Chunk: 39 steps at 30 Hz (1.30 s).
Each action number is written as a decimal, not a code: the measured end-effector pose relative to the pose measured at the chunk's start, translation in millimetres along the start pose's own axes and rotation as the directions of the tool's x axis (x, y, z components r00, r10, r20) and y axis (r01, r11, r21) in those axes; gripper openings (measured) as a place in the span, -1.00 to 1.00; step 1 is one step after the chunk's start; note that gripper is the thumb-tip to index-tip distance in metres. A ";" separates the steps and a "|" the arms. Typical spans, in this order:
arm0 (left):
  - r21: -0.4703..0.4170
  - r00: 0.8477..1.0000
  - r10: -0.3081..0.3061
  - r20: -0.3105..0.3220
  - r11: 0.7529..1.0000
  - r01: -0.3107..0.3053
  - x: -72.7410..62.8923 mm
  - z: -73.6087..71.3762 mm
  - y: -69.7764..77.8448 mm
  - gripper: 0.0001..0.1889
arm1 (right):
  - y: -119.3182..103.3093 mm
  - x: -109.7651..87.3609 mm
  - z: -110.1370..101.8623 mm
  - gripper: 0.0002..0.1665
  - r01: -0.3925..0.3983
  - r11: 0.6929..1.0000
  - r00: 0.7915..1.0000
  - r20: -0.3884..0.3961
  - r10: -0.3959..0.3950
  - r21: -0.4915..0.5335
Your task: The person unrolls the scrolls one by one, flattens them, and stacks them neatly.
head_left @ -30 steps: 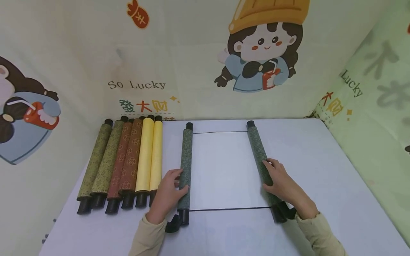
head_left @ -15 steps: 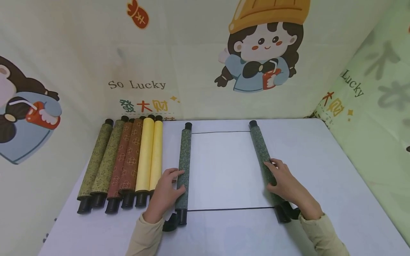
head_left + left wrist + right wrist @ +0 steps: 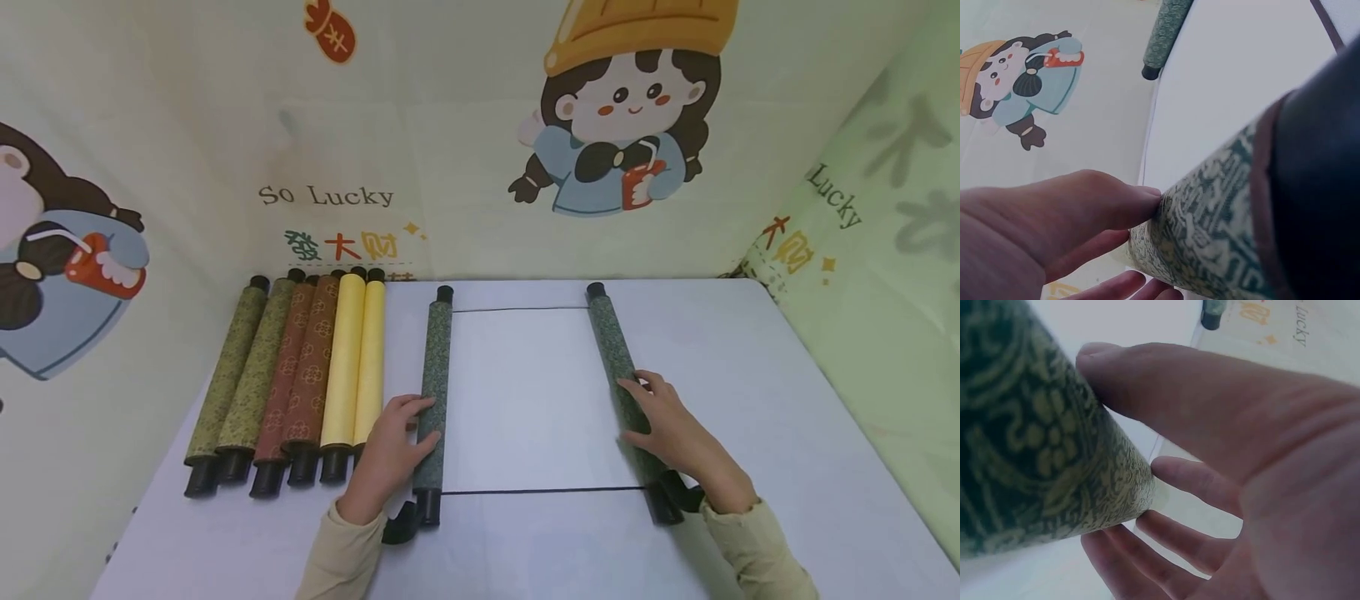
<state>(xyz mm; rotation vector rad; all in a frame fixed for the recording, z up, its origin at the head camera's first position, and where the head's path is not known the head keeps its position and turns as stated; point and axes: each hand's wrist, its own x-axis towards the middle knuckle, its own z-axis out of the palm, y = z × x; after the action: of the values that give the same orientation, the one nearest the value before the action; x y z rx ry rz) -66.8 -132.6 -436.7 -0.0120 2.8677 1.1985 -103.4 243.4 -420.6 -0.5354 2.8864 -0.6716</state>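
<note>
A hanging scroll lies partly unrolled in the head view, its blank white sheet [image 3: 532, 400] edged by thin dark lines. Green patterned rolls with black end knobs form its two sides. My left hand [image 3: 390, 454] holds the left roll [image 3: 435, 358] by its lower half, thumb on the inner side. On the right roll [image 3: 611, 337], tilted outward at the bottom, my right hand [image 3: 671, 429] has thumb and fingers to either side. The left wrist view shows thumb and fingers against the patterned roll [image 3: 1210, 219]; the right wrist view shows the same grip on its roll [image 3: 1054, 444].
Left of the open scroll, several rolled scrolls lie side by side: olive ones [image 3: 225, 375], reddish-brown ones [image 3: 309, 367] and yellow ones [image 3: 341, 358]. They rest on a white table [image 3: 750, 375]. Behind stands a cartoon-printed cloth backdrop [image 3: 457, 167], which continues along both sides.
The two green rolls have moved slightly farther apart, with a little more white sheet between them. Over the last half second the hands stay almost still; the view shifts a little.
</note>
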 end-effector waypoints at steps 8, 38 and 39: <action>0.004 1.000 0.014 0.009 1.000 -0.014 1.7 -1.2 -1.5 -0.54 | 2.1 3.1 -2.1 -0.11 -0.015 1.000 1.000 0.016 0.014 0.004; 0.031 1.000 -0.016 -0.013 0.999 0.016 -3.3 -4.0 -1.2 -0.44 | 15.7 -0.2 -11.5 -0.16 -0.069 0.996 0.997 0.018 0.068 0.050; 0.023 1.000 -0.017 -0.012 1.000 0.017 -2.8 -4.0 -1.0 -0.44 | 16.3 -0.3 -12.4 -0.16 -0.071 0.996 0.997 0.018 0.070 0.053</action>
<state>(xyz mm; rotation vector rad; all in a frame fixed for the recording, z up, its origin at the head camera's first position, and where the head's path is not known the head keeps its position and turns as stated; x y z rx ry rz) -64.0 -136.1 -434.5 -0.0428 2.8855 1.1659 -110.7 262.2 -416.9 -0.4277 2.8483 -0.7278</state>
